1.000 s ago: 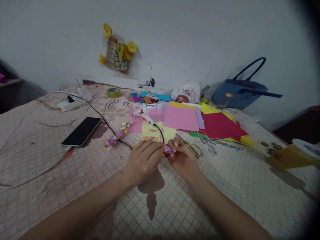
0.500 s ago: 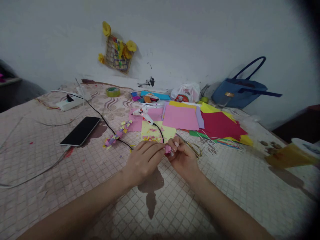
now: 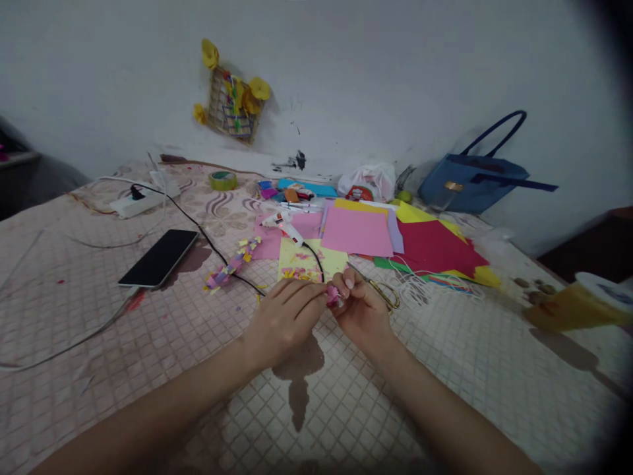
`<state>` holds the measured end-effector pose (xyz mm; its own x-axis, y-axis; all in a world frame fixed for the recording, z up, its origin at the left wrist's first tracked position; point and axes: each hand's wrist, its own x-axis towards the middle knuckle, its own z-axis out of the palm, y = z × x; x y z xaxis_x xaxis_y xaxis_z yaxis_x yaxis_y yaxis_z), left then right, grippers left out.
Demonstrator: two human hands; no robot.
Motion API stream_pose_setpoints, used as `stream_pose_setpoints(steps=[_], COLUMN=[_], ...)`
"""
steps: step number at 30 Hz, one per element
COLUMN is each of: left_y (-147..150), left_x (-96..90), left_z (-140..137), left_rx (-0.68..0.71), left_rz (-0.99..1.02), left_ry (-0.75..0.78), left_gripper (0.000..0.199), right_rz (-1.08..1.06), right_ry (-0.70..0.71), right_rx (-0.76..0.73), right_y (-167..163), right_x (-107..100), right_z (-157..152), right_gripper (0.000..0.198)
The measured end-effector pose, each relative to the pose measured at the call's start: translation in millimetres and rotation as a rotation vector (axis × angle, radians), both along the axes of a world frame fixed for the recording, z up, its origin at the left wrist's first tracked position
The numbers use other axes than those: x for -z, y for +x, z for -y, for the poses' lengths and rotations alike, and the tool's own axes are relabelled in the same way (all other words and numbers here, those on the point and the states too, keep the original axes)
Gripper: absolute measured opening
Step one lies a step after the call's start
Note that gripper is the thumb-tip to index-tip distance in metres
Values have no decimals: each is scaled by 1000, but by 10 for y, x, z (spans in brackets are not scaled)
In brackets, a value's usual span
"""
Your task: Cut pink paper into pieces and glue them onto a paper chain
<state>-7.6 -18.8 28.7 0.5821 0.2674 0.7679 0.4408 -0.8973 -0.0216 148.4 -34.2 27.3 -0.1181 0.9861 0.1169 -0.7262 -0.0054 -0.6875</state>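
The left hand and right hand were together, fingers closed on the pink piece between them, above the table. Fingertip shaping appeared underway; the next move seemingly required steady pressure.

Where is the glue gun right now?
In the head view, just left of centre: the glue gun lies on a pink sheet, beyond the left hand and left of the paper stack.

no text, label or number is legible.
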Motion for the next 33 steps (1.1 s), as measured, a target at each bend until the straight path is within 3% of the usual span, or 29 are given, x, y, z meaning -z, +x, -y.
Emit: stream_pose_setpoints(steps=[8, 11, 13, 15, 18, 21, 28, 33], left_y=[1, -19, -25, -17, 11, 29, 8, 3], left_x=[-4, -62, -101, -117, -88, -40, -56, -52], left_z=[5, 32, 32, 3, -75, -127, -113, -106], left_rx=[49, 89, 69, 79, 240, 357, 397, 400], left_rz=[12, 126, 259, 394, 537, 644, 692, 599], left_ry=[-72, -250, -529, -919, -1538, -1930, -2143, -2133], left_gripper=[29, 33, 30, 25, 29, 30, 22, 23], right_rz=[1, -1, 11, 28, 60, 134, 324, 395], right_ry=[12, 30, 46, 59, 84, 123, 195, 193], right_rx=[7, 9, 9, 8, 8, 1, 10, 17], right_y=[0, 11, 17, 23, 32, 49, 78, 71], right_x=[-7, -12, -7, 7, 37, 62, 84, 80], right_z=[-8, -8, -10, -13, -17, -20, -24, -10], right_gripper=[10, 10, 10, 9, 10, 12, 16, 14])
